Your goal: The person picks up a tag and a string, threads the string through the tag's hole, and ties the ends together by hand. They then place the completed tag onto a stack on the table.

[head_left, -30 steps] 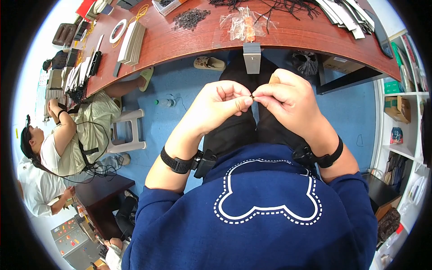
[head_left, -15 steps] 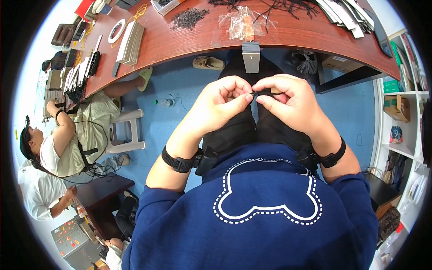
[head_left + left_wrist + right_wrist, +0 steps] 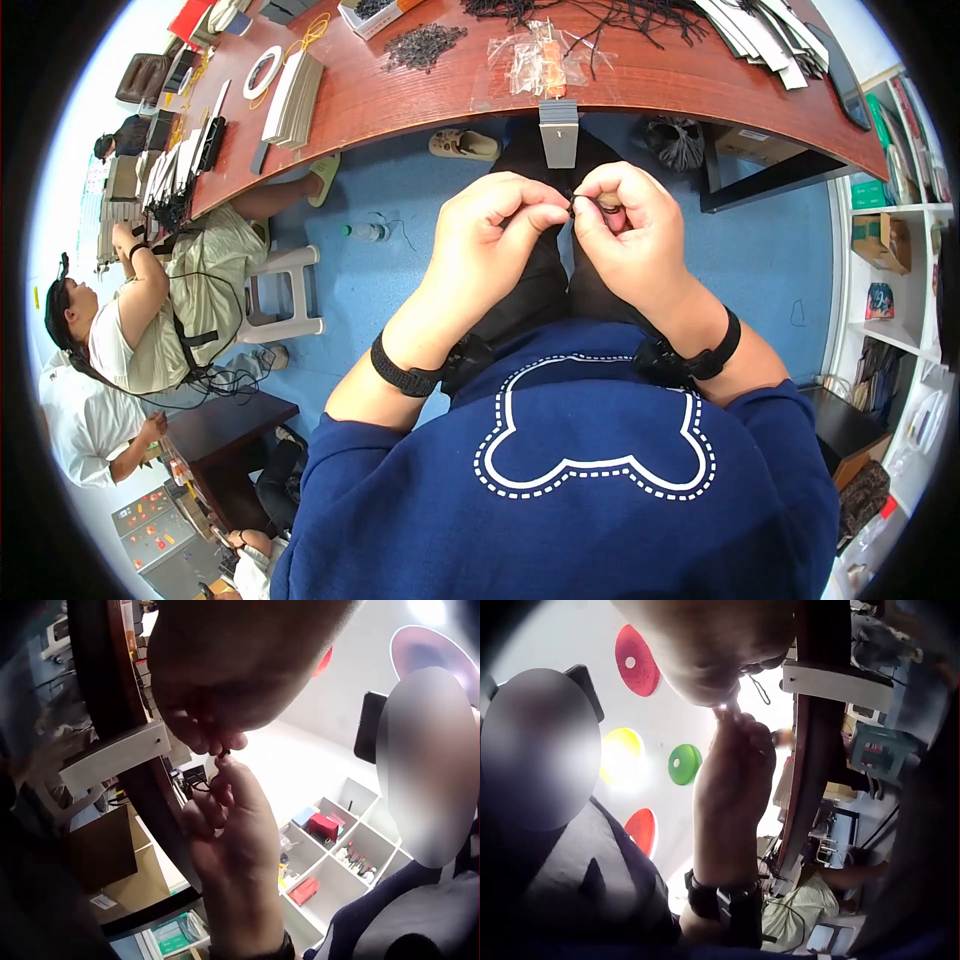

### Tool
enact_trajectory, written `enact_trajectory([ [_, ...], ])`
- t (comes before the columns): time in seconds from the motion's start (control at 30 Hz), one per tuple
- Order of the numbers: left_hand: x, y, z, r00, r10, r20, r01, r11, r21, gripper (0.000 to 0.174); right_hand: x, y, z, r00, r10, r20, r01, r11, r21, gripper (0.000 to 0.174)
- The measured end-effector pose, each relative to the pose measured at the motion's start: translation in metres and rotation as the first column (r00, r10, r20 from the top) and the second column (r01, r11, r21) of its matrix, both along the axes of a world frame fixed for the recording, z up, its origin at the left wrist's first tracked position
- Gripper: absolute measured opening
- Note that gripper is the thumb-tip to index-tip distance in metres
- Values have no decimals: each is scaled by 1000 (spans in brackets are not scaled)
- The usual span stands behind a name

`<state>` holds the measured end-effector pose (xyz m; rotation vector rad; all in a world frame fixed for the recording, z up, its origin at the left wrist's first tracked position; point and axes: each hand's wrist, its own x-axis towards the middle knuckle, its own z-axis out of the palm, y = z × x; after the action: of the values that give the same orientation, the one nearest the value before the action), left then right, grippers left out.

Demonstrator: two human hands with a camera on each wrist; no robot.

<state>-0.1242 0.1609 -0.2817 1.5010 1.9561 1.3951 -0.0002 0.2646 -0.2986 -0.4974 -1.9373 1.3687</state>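
A thin black cord with a small dark end piece is held between the two hands over the lap. In the head view my left hand pinches one side of it between thumb and forefinger. My right hand grips the other side, thumb against a bent forefinger, with part of the cord inside the curled fingers. The fingertips of both hands nearly meet, and they hide most of the small piece. Beyond them a grey-white block juts from the table's front edge.
On the red-brown table lie small black parts, clear plastic wrappers, black cords, white strips and a stack of pale boards. Another person sits at the left beside a white stool.
The black cord came into sight between the hands. Both forearms have drawn slightly inward, and the right fingers are now curled more around the cord.
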Motion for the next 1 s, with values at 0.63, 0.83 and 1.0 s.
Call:
enact_trajectory([
  [0.63,4,-2,-10,634,-193,749,98,981,170,4,2,13,-9,918,394,-40,-322,685,-654,8],
  [0.83,4,1,-7,747,-102,657,115,993,23,3,4,14,-2,911,370,-183,-370,537,-758,9],
  [1.0,2,1,-8,559,-168,812,208,976,59,4,5,17,-10,855,398,-334,-463,293,-836,5],
])
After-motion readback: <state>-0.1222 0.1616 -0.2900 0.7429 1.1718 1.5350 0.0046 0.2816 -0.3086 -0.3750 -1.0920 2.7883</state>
